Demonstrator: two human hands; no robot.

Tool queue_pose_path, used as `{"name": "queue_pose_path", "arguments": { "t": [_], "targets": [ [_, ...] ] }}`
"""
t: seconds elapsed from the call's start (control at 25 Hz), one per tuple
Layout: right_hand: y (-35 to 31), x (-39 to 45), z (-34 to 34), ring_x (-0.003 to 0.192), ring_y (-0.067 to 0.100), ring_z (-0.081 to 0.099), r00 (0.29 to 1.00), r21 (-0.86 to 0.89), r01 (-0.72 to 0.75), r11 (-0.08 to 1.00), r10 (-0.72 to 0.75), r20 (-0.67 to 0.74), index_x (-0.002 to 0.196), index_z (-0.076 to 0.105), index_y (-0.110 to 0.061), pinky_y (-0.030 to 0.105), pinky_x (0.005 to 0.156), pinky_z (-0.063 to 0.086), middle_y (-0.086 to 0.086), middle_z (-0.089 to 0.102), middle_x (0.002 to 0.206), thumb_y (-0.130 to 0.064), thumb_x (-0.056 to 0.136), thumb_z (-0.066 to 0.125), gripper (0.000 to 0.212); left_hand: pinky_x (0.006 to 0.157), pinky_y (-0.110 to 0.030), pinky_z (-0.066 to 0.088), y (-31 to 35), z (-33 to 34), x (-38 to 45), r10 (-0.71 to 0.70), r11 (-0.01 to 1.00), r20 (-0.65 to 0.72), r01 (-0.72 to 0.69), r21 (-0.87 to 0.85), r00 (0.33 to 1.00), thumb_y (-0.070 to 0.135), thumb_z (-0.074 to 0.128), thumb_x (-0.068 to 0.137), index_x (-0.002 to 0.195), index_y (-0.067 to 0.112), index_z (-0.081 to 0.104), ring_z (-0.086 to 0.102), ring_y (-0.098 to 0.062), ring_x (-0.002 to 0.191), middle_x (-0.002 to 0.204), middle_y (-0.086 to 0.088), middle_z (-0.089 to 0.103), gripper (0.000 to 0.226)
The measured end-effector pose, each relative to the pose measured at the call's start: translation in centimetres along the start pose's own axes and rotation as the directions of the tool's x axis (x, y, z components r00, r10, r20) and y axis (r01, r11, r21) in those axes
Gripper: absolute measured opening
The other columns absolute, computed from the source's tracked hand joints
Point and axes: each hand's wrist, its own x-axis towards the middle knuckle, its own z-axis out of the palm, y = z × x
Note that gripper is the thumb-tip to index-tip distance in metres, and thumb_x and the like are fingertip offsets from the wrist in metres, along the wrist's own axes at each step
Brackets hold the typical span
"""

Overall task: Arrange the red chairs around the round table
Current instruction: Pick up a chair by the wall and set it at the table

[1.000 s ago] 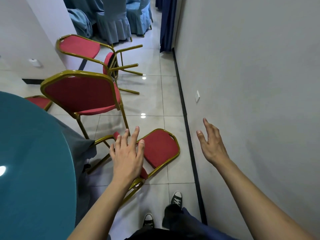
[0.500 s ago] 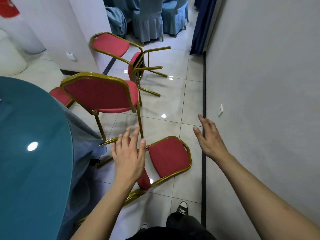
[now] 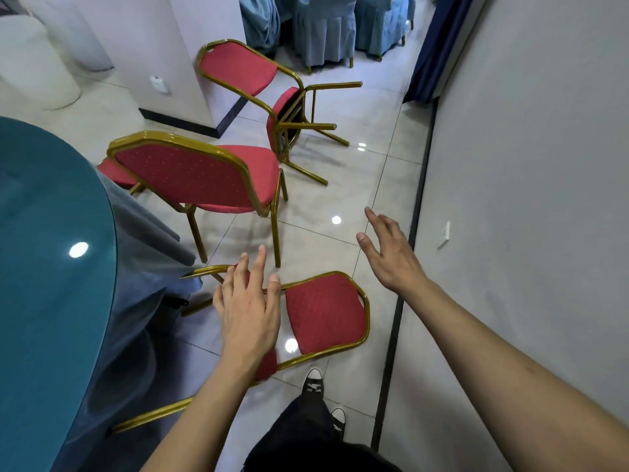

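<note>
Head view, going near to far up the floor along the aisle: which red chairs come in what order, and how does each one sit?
Tipped-over chair by the feet → upright chair beside the round table → chair lying on its side near the pillar → blue-covered chairs at the far end.

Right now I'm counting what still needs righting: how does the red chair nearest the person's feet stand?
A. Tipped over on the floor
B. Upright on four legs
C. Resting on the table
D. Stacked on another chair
A: the nearest red chair lies on the tiled floor with its backrest flat, below the open left hand.
</note>
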Motion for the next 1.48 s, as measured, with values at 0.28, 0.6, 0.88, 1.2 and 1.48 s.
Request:
{"name": "queue_pose_path", "arguments": {
  "t": [0.28, 0.6, 0.88, 1.2, 1.48],
  "targets": [
    [-1.5, 4.6, -2.4, 0.151, 0.02, 0.023, 0.998, -0.08, 0.062, 0.995, -0.062, -0.004, 0.161, 0.016, -0.042, 0.042, 0.123, 0.023, 0.003, 0.022, 0.166, -0.058, 0.105, 0.033, 0.06, 0.117, -0.056, 0.02, 2.7, 1.3, 6.8, 0.04, 0.999, -0.029, -0.041, -0.035, 0.999, 0.056, 0.013, 0.099, 0.156, 0.04, 0.018, 0.024, -0.028, 0.148, 0.162, -0.004, 0.028, 0.06],
    [-4.6, 10.1, -3.2, 0.152, 0.02, 0.023, 0.991, -0.114, 0.131, 0.985, -0.131, 0.005, 0.161, 0.015, -0.043, 0.044, 0.123, 0.024, 0.002, 0.022, 0.166, -0.058, 0.105, 0.032, 0.06, 0.117, -0.058, 0.02, 2.6, 0.1, 12.8, 0.019, 0.999, -0.12, -0.023, -0.036, 0.993, 0.055, 0.016, 0.101, 0.156, 0.04, 0.019, 0.027, -0.03, 0.146, 0.161, -0.006, 0.03, 0.057],
    [-6.7, 16.0, -2.6, 0.151, 0.02, 0.023, 0.966, -0.113, 0.253, 0.961, -0.244, 0.092, 0.16, 0.015, -0.046, 0.044, 0.123, 0.025, -0.001, 0.02, 0.166, -0.058, 0.104, 0.033, 0.059, 0.119, -0.056, 0.017, 2.0, -0.4, 16.1, -0.11, 0.993, -0.228, 0.096, -0.073, 0.967, 0.059, 0.012, 0.1, 0.156, 0.041, 0.018, 0.024, -0.028, 0.148, 0.161, -0.004, 0.029, 0.058],
    [-8.9, 23.8, 1.3, 0.15, 0.018, 0.025, 0.788, -0.037, 0.56, 0.827, -0.519, 0.332, 0.16, 0.018, -0.043, 0.046, 0.122, 0.027, 0.0, 0.026, 0.163, -0.057, 0.104, 0.033, 0.06, 0.12, -0.054, 0.014, 1.9, 0.7, 15.7, -0.452, 0.888, -0.343, 0.45, -0.093, 0.823, 0.058, 0.011, 0.097, 0.156, 0.042, 0.02, 0.02, -0.028, 0.149, 0.163, -0.002, 0.026, 0.061],
    [-10.5, 26.7, 4.4, 0.15, 0.019, 0.026, 0.519, 0.1, 0.747, 0.657, -0.671, 0.53, 0.16, 0.016, -0.046, 0.046, 0.122, 0.029, -0.003, 0.023, 0.165, -0.06, 0.103, 0.033, 0.061, 0.122, -0.052, 0.011, 5.1, 3.0, 10.5, -0.703, 0.683, -0.419, 0.71, -0.173, 0.574, 0.056, 0.011, 0.099, 0.156, 0.043, 0.015, 0.016, -0.025, 0.152, 0.164, 0.001, 0.022, 0.059]
  ]
}}
